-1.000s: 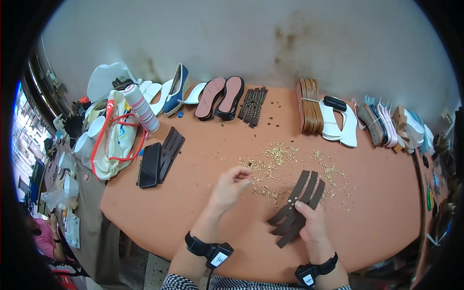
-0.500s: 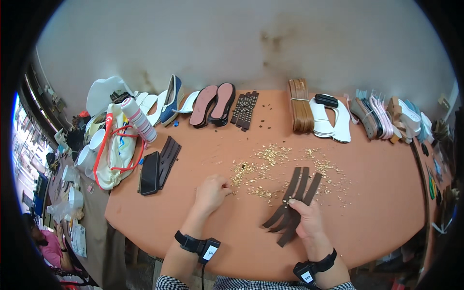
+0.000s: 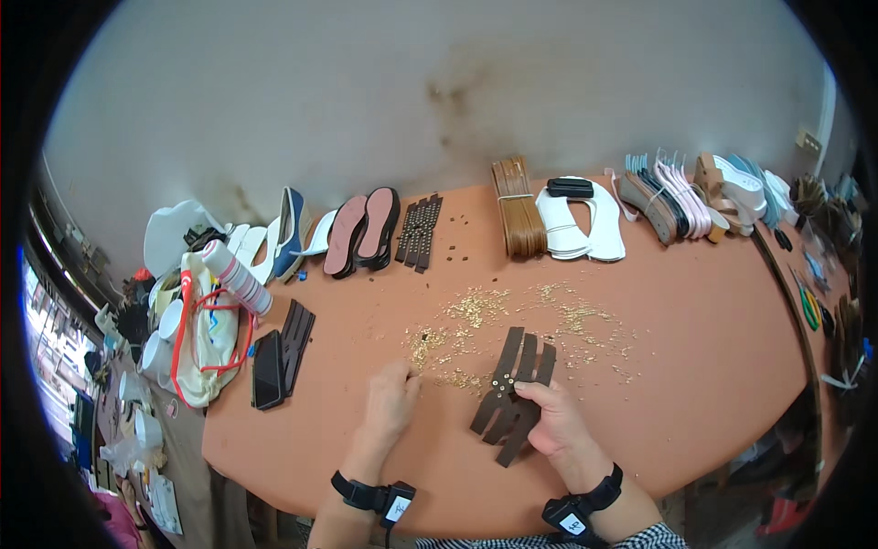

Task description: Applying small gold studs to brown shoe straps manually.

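Holding the dark strap piece [image 3: 498, 401] in the right hand [image 3: 558, 423], with the thumb [image 3: 533, 391] laid on top, beside the studded middle. Lying to the right of the left hand [image 3: 391, 403] and apart from it, with the long axis rather steep, far ends leaning to the right, near ends to the left. Curling the left hand narrow, near the gold studs [image 3: 477, 306], scattered just beyond it and also past the far ends of the strap piece; cannot tell about any small stud inside, with fingertips hidden. Made of flat, brown, matt strips, leather-like in look, splayed at both ends and crossed in the middle, with a few round, shiny studs set there. Spread tiny and metallic-looking over the smooth, orange-brown counter [image 3: 302, 467]. Showing farther back a woven strap piece [image 3: 421, 233] dotted with studs, pink-topped soles [image 3: 377, 222] with black edges, a glossy brown bundle [image 3: 519, 220], and flat white shoe shapes [image 3: 609, 231] under a black oblong case [image 3: 570, 188].
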Available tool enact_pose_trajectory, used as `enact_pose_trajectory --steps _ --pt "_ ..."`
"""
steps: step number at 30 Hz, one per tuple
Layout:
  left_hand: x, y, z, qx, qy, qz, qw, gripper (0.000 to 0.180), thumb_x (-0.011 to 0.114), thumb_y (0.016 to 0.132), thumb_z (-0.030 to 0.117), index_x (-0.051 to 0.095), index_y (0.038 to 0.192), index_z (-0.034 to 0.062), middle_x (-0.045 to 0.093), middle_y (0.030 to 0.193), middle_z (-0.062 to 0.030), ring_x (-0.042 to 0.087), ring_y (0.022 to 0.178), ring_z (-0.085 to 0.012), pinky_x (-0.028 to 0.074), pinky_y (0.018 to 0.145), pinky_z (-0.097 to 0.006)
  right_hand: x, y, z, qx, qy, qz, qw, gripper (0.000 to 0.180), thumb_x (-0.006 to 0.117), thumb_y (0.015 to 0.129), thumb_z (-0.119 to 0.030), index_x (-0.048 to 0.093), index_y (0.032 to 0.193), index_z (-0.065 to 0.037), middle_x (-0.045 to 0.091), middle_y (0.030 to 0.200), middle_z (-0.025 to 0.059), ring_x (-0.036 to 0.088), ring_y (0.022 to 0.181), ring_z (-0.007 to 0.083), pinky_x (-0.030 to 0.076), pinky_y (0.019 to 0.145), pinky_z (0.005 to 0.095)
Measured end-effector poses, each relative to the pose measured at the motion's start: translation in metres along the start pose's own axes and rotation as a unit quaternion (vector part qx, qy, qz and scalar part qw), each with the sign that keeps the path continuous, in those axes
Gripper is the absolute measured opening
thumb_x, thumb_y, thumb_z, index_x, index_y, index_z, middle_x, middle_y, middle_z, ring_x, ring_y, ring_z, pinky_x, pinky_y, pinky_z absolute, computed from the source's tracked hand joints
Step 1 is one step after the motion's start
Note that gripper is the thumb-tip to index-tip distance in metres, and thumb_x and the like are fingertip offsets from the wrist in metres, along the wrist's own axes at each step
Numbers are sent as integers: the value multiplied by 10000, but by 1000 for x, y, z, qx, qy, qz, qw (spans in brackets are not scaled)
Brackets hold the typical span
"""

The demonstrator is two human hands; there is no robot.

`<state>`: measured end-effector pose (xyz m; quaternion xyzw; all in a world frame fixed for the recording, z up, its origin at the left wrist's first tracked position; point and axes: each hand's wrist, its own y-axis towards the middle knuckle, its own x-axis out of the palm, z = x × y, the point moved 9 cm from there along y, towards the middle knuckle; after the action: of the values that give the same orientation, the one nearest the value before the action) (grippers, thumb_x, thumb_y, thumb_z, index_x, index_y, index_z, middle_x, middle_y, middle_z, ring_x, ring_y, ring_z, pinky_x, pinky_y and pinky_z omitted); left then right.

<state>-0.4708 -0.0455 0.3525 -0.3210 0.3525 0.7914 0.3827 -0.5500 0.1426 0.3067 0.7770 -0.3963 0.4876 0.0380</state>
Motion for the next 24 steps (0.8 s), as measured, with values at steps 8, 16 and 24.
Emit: enact_pose_trajectory --steps 8,16,24 --pt "46 8 -2 -147 -341 -36 928 75 612 776 36 565 724 9 524 589 15 479 547 -42 378 485 -189 11 2 1 64 130 -62 987 237 495 797 -58 519 1026 -2 595 975 129 589 840 223 496 731 377" --pt "51 2 -6 -158 -402 -48 900 63 580 785 -24 546 747 13 543 628 -13 512 560 -66 427 517 -190 0 9 4 37 45 -53 997 261 529 781 -42 509 1039 -5 582 1004 150 574 914 255 481 761 387" --pt "40 -2 8 -154 -399 -60 902 38 604 756 -34 587 751 -1 573 655 -18 537 592 -69 431 530 -188 -7 11 2 -7 -23 -5 1000 207 509 790 11 533 996 0 609 930 121 596 831 198 504 720 346"
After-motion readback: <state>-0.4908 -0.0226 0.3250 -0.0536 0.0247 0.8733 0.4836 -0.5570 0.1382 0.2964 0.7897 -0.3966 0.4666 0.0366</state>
